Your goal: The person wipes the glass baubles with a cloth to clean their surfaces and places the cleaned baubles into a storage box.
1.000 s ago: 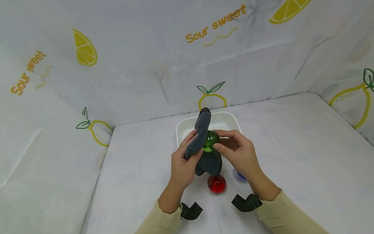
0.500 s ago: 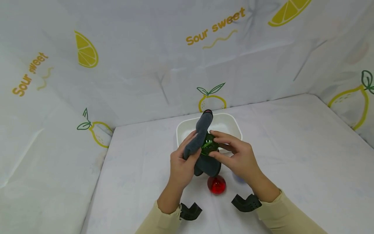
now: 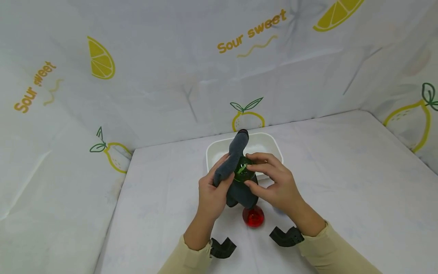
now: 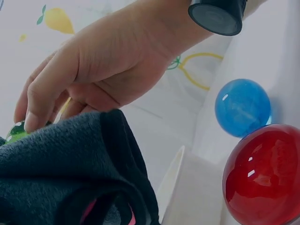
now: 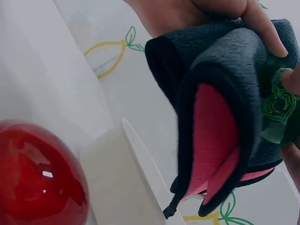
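Observation:
In the head view my left hand (image 3: 209, 192) grips a folded dark grey cloth (image 3: 237, 152), thumb on the near side. The right wrist view shows the cloth's pink inner face and black edging. My right hand (image 3: 281, 184) holds a green transparent ball (image 3: 242, 170) between thumb and fingers, against the cloth. A raised rose-like pattern (image 5: 280, 105) shows on the ball in the right wrist view. Part of the cloth hangs below the ball, close over a red transparent ball (image 3: 253, 217) on the table. In the left wrist view the cloth hides most of the green ball.
A white rectangular tray (image 3: 261, 142) stands behind the hands, partly covered by them. A blue ball (image 4: 243, 108) lies beside the red one, mostly hidden under my right hand in the head view. White lemon-print sheeting (image 3: 164, 99) rises behind the table (image 3: 342, 171).
The green ball has turned and shifted slightly left and down against the cloth. My right fingers have changed position on it. My left hand keeps its grip on the cloth.

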`<state>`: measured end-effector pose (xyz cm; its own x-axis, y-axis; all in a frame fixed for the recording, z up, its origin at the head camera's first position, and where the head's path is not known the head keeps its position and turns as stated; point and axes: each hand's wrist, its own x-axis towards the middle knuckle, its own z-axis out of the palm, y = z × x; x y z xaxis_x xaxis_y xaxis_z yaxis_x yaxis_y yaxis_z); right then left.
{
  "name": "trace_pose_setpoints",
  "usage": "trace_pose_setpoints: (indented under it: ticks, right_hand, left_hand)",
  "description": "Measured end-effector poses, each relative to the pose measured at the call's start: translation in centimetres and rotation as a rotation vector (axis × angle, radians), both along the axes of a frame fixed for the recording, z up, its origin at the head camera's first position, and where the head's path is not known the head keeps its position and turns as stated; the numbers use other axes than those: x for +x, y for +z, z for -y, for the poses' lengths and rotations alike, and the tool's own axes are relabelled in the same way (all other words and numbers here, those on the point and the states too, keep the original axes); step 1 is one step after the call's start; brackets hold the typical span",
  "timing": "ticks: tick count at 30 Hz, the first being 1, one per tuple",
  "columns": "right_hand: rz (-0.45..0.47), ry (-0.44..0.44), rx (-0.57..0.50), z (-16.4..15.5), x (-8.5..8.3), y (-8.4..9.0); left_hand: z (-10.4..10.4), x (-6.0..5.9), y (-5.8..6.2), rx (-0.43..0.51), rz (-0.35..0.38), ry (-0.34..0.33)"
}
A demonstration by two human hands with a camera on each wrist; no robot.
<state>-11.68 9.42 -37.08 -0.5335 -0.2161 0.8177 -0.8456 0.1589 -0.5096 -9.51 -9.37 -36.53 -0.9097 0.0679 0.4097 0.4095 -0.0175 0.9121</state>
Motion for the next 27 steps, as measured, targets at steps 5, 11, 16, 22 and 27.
trace_pose_setpoints:
  ticks: [5, 11, 16, 22, 27]
  right_hand:
    - [0.021, -0.016, -0.019, 0.20, 0.04, -0.19]
    - [0.138, -0.013, -0.040, 0.26, 0.45, -0.05]
    - [0.293, 0.026, -0.100, 0.31, 0.85, -0.02]
    - [0.442, 0.069, -0.188, 0.27, 0.87, -0.07]
    - [0.555, 0.023, -0.214, 0.19, 0.89, -0.11]
  left_hand:
    - [-0.07, 0.16, 0.08, 0.028, -0.010, 0.001]
    - [-0.08, 0.17, -0.02, 0.038, -0.040, 0.008]
    - [-0.19, 0.25, -0.01, 0.040, -0.042, 0.007]
    - [-0.27, 0.25, -0.01, 0.041, -0.040, 0.012]
    - [-0.31, 0.30, 0.06, 0.017, -0.041, 0.006]
